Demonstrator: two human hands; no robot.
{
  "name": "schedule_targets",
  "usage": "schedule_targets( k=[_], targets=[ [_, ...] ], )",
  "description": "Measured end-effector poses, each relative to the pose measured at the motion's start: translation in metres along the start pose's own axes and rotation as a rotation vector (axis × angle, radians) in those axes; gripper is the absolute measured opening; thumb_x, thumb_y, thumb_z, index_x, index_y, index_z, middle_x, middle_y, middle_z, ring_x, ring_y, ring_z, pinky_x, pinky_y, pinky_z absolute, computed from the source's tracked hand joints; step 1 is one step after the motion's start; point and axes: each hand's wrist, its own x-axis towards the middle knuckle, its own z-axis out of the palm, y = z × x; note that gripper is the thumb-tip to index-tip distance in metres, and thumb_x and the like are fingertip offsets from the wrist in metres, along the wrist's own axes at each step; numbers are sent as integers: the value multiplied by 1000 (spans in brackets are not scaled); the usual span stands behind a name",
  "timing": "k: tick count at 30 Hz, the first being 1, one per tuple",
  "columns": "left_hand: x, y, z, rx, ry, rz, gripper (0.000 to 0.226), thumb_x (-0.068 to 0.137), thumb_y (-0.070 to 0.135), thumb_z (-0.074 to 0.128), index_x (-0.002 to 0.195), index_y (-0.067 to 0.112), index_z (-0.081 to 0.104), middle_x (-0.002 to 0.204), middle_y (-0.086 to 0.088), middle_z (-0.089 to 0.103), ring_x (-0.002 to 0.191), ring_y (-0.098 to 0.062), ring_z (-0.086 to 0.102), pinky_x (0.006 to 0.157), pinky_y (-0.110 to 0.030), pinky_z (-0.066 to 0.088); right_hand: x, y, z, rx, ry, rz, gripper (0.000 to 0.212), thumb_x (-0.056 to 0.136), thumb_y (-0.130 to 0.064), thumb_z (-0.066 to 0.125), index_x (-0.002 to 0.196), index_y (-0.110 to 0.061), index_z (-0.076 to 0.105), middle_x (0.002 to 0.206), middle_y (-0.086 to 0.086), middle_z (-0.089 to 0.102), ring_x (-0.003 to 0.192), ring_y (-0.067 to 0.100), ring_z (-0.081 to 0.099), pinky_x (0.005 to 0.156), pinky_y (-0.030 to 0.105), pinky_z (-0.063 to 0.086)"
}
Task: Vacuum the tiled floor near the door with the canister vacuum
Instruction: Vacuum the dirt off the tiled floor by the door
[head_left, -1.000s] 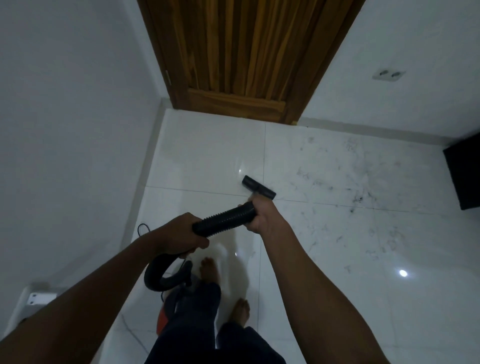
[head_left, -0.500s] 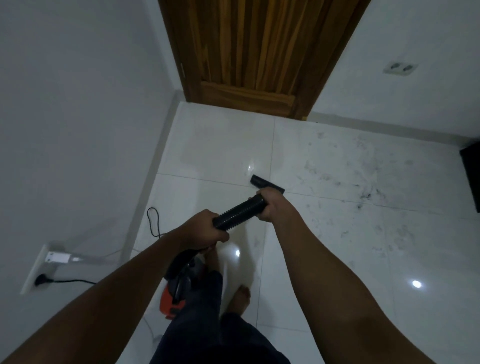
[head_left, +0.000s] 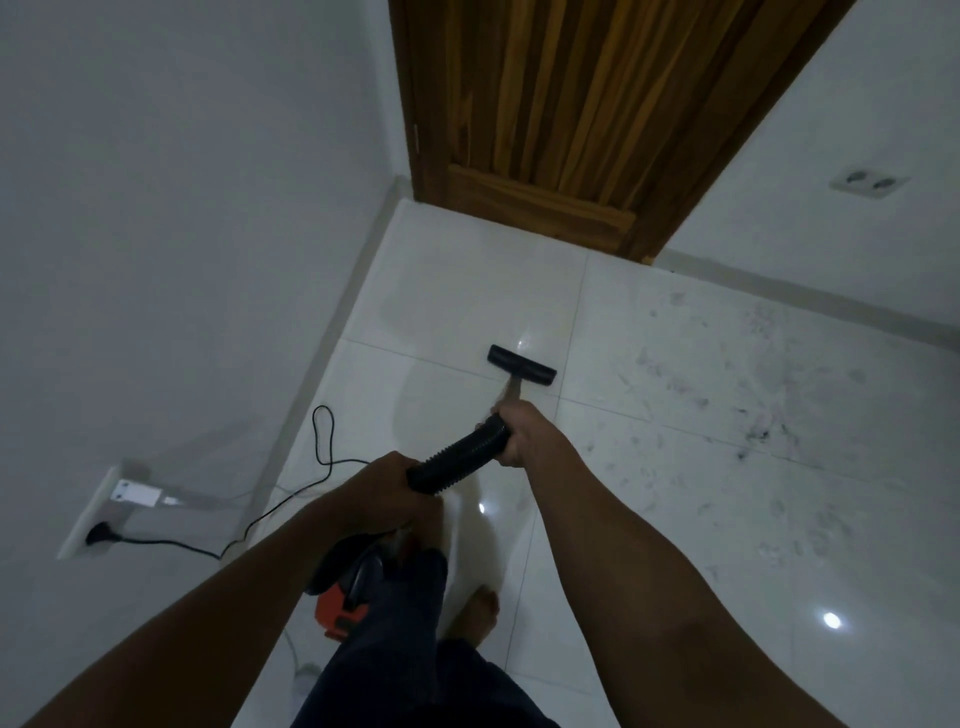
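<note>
My left hand (head_left: 382, 486) and my right hand (head_left: 524, 434) both grip the black ribbed vacuum hose (head_left: 457, 458). Past my right hand a short pale tube leads to the black floor nozzle (head_left: 521, 365), which rests on the glossy white tiled floor (head_left: 467, 296) at a grout line. The red and black canister (head_left: 340, 608) sits low by my legs, mostly hidden behind my left arm. The wooden door (head_left: 582, 104) stands shut at the top. Dark dust marks (head_left: 753, 431) spread over the tiles to the right of the nozzle.
A black power cord (head_left: 324, 441) loops along the left wall to a plug in a wall outlet (head_left: 98, 532). Another outlet (head_left: 870, 182) is on the right wall. My bare foot (head_left: 475, 616) stands on the tiles behind the nozzle.
The nozzle has moved forward, away from my right hand, and more of its tube shows. The view has shifted left, bringing the wall outlet and cord into sight.
</note>
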Motion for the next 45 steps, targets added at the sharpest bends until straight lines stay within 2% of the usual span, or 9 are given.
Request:
schedule_targets(
  k=[9, 12, 15, 19, 26, 29, 33, 37, 45],
  targets=[
    [72, 33, -53, 1, -48, -60, 12, 75, 13, 71, 70, 9, 61, 51, -2, 57, 36, -11, 52, 46, -24, 44, 36, -84, 22, 13, 74, -9, 22, 99, -12, 46, 120, -5, 46, 84, 13, 57, 65, 21, 58, 57, 34, 55],
    [90, 43, -84, -41, -52, -99, 12, 78, 8, 71, 71, 8, 60, 51, -5, 57, 38, -17, 51, 44, -26, 44, 42, -117, 32, 94, 69, -28, 7, 99, -10, 46, 100, -4, 49, 77, 11, 54, 60, 21, 55, 47, 27, 53],
    [100, 48, -114, -55, -88, -103, 18, 80, 2, 69, 69, 9, 57, 48, -5, 56, 40, -19, 50, 43, -27, 45, 40, -132, 38, 201, 48, -15, 11, 97, -7, 45, 86, -6, 48, 72, 10, 52, 57, 21, 52, 42, 25, 52],
    [114, 54, -132, -27, -115, -108, 18, 80, 0, 69, 71, 10, 57, 48, -5, 54, 38, -18, 48, 42, -27, 43, 43, -137, 45, 234, 57, 21, 10, 98, -12, 50, 99, -2, 51, 81, 12, 57, 66, 22, 57, 64, 36, 55],
    [127, 55, -137, -6, -121, -98, 14, 81, 1, 69, 74, 6, 57, 53, -9, 54, 40, -19, 48, 41, -27, 43, 41, -150, 55, 306, 133, -53, 28, 101, -14, 48, 128, -8, 49, 85, 12, 57, 68, 23, 57, 60, 36, 53],
    [126, 55, -154, 30, -135, -66, 19, 81, -2, 69, 67, 4, 56, 50, -9, 55, 40, -20, 50, 43, -27, 44, 34, -142, 56, 433, 104, -77, 12, 101, -11, 45, 112, -8, 49, 85, 11, 55, 70, 22, 55, 80, 36, 52],
    [125, 67, -158, 65, -176, -17, 23, 79, -3, 69, 63, 7, 56, 48, -7, 56, 42, -20, 50, 43, -27, 44, 26, -125, 38, 635, 80, -49, 16, 100, -9, 48, 84, -5, 49, 81, 12, 54, 67, 24, 54, 84, 38, 52],
    [127, 76, -141, 72, -212, 10, 19, 78, -1, 70, 68, 8, 58, 50, -6, 56, 43, -20, 51, 45, -28, 44, 23, -118, 17, 691, 84, -47, 17, 100, -11, 48, 84, -6, 48, 79, 11, 53, 67, 22, 54, 88, 37, 51],
    [124, 81, -95, 136, -270, -20, 12, 76, 6, 72, 75, 10, 61, 56, -8, 58, 40, -17, 51, 43, -26, 44, 28, -95, -10, 549, 128, -54, 5, 100, -11, 47, 96, -7, 47, 78, 11, 51, 64, 20, 55, 45, 29, 57]
  ],
)
